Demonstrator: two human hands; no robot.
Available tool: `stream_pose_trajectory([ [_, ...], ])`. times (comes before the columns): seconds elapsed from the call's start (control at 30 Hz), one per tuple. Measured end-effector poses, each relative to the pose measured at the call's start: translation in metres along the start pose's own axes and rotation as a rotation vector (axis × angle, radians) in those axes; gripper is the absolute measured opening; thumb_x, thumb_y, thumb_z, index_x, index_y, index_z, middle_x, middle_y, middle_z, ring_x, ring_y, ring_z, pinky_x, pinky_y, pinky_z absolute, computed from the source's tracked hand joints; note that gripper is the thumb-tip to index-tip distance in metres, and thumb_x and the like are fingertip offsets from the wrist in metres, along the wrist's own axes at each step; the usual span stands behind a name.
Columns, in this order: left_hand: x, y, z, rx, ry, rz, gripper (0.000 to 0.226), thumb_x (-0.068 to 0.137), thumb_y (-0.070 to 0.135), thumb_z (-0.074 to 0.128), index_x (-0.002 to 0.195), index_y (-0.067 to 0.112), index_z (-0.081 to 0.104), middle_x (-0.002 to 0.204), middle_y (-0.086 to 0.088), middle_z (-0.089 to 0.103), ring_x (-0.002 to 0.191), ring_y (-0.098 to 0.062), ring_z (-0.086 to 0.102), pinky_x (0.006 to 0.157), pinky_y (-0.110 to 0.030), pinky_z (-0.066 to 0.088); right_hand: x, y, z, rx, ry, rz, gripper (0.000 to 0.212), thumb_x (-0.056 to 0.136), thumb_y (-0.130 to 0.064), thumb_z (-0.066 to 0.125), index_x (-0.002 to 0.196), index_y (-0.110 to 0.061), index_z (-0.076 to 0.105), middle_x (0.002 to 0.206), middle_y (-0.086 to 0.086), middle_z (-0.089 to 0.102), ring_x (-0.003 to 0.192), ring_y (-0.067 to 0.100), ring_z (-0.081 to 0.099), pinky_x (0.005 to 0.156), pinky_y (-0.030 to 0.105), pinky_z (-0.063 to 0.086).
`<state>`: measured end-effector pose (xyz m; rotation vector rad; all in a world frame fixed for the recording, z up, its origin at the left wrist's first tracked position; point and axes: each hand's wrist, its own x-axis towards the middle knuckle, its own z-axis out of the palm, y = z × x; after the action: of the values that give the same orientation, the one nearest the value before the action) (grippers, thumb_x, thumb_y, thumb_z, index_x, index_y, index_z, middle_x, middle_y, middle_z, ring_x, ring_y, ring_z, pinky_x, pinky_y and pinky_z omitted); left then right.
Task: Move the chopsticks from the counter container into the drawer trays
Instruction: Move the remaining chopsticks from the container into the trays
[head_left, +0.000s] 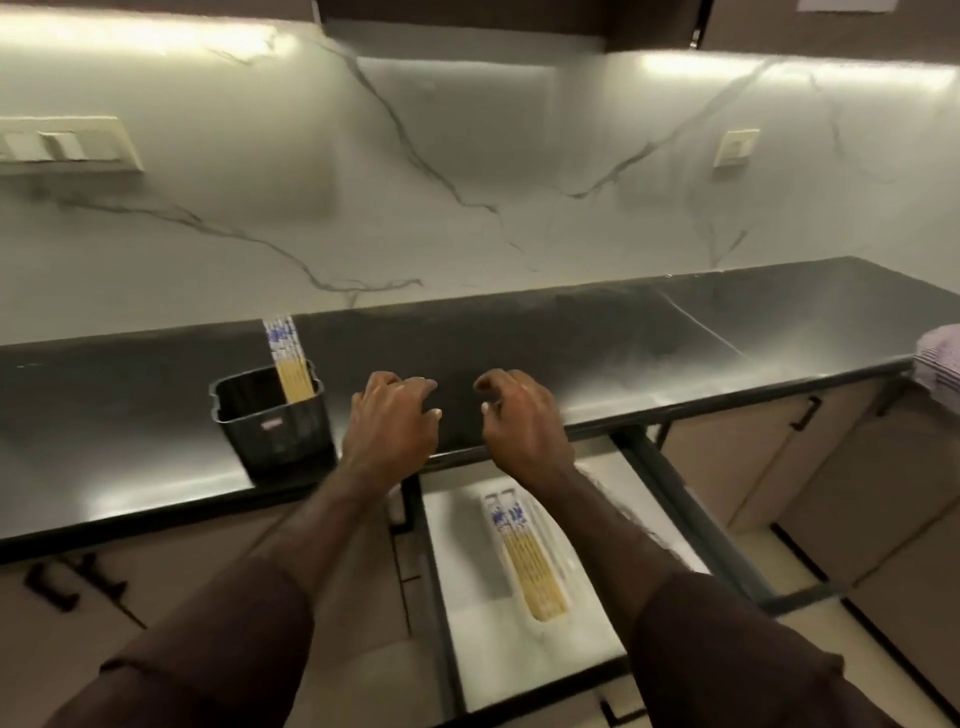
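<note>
A black slotted container (275, 423) stands on the dark counter (597, 343), left of my hands. Several yellow chopsticks with blue-and-white tops (288, 366) lean upright inside it. Below the counter edge a drawer (691, 525) is pulled out, with a white tray (467, 551) in it. Another bundle of the same chopsticks (527, 556) lies in the tray's long slot. My left hand (395, 421) hovers over the counter edge just right of the container, fingers curled and holding nothing. My right hand (522, 426) hovers beside it, fingers loosely bent and empty.
A pink checked cloth (940, 364) hangs over the counter's right end. Marble backsplash (467, 182) carries switch plates at the left (62, 145) and right (735, 148). Closed cabinet fronts with black handles (67, 582) sit under the counter.
</note>
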<state>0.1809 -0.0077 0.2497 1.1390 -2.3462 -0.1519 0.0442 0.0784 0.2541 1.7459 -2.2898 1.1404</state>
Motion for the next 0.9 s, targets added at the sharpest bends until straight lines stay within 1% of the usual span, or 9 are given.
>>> stream_pose_trajectory([
  [0.07, 0.004, -0.037, -0.021, 0.001, 0.028, 0.018, 0.04, 0.089, 0.03, 0.062, 0.127, 0.018, 0.06, 0.119, -0.004, 0.067, 0.121, -0.025, 0.048, 0.096, -0.045, 0.044, 0.019, -0.032, 0.021, 0.013, 0.035, -0.031, 0.026, 0.089, -0.008, 0.056, 0.113, -0.015, 0.064, 0.113, 0.006, 0.066, 0.103, 0.022, 0.063, 0.091, 0.038, 0.051],
  [0.13, 0.01, -0.074, -0.04, 0.003, 0.034, 0.026, 0.04, 0.088, 0.029, 0.063, 0.125, 0.016, 0.062, 0.115, -0.007, 0.069, 0.119, -0.027, 0.05, 0.094, -0.043, 0.045, 0.034, -0.062, 0.042, 0.044, 0.074, -0.036, 0.024, 0.09, -0.008, 0.058, 0.112, -0.014, 0.065, 0.113, 0.005, 0.066, 0.101, 0.02, 0.063, 0.091, 0.034, 0.051],
  [0.23, 0.025, -0.133, -0.066, 0.02, 0.045, 0.002, 0.04, 0.086, 0.026, 0.064, 0.125, 0.017, 0.063, 0.116, -0.01, 0.069, 0.119, -0.028, 0.049, 0.093, -0.044, 0.043, 0.057, -0.107, 0.082, 0.066, 0.085, -0.055, 0.025, 0.09, -0.008, 0.06, 0.114, -0.013, 0.064, 0.114, 0.005, 0.066, 0.101, 0.018, 0.063, 0.09, 0.03, 0.049],
  [0.33, 0.038, -0.183, -0.086, 0.059, 0.013, 0.001, 0.038, 0.085, 0.025, 0.062, 0.123, 0.021, 0.063, 0.116, -0.006, 0.069, 0.118, -0.027, 0.049, 0.091, -0.043, 0.044, 0.076, -0.143, 0.116, 0.079, 0.082, -0.056, 0.026, 0.089, -0.007, 0.061, 0.114, -0.013, 0.064, 0.112, 0.005, 0.067, 0.1, 0.017, 0.063, 0.087, 0.024, 0.045],
  [0.43, 0.052, -0.223, -0.094, 0.055, -0.003, 0.011, 0.038, 0.087, 0.026, 0.062, 0.124, 0.021, 0.062, 0.118, -0.001, 0.068, 0.118, -0.025, 0.049, 0.091, -0.044, 0.046, 0.094, -0.169, 0.146, 0.082, 0.057, -0.047, 0.026, 0.09, -0.009, 0.06, 0.115, -0.014, 0.064, 0.112, 0.004, 0.066, 0.099, 0.014, 0.063, 0.086, 0.023, 0.047],
  [0.53, 0.064, -0.251, -0.091, 0.031, 0.007, -0.007, 0.037, 0.088, 0.027, 0.063, 0.124, 0.018, 0.062, 0.117, -0.003, 0.069, 0.118, -0.026, 0.05, 0.091, -0.044, 0.046, 0.11, -0.183, 0.172, 0.092, 0.007, -0.051, 0.026, 0.091, -0.01, 0.059, 0.117, -0.013, 0.063, 0.112, 0.004, 0.066, 0.099, 0.013, 0.063, 0.088, 0.026, 0.052],
  [0.63, 0.075, -0.274, -0.083, 0.018, 0.005, -0.017, 0.04, 0.087, 0.026, 0.063, 0.126, 0.019, 0.061, 0.117, -0.003, 0.069, 0.118, -0.025, 0.05, 0.09, -0.043, 0.044, 0.127, -0.188, 0.197, 0.092, -0.032, -0.047, 0.027, 0.091, -0.008, 0.059, 0.117, -0.012, 0.063, 0.112, 0.005, 0.067, 0.098, 0.012, 0.063, 0.088, 0.027, 0.053],
  [0.77, 0.097, -0.299, -0.067, 0.021, -0.015, -0.012, 0.044, 0.088, 0.028, 0.063, 0.13, 0.02, 0.057, 0.119, -0.002, 0.068, 0.12, -0.023, 0.049, 0.091, -0.04, 0.043, 0.152, -0.183, 0.231, 0.096, -0.064, -0.017, 0.028, 0.092, -0.009, 0.061, 0.119, -0.014, 0.063, 0.112, 0.004, 0.068, 0.097, 0.012, 0.064, 0.089, 0.027, 0.055],
  [0.9, 0.128, -0.316, -0.047, 0.021, -0.05, -0.029, 0.05, 0.088, 0.032, 0.063, 0.136, 0.021, 0.053, 0.122, -0.003, 0.065, 0.123, -0.022, 0.047, 0.094, -0.039, 0.044, 0.18, -0.17, 0.254, 0.118, -0.1, 0.04, 0.025, 0.092, -0.015, 0.062, 0.117, -0.017, 0.063, 0.107, 0.001, 0.07, 0.092, 0.009, 0.065, 0.086, 0.028, 0.057],
])
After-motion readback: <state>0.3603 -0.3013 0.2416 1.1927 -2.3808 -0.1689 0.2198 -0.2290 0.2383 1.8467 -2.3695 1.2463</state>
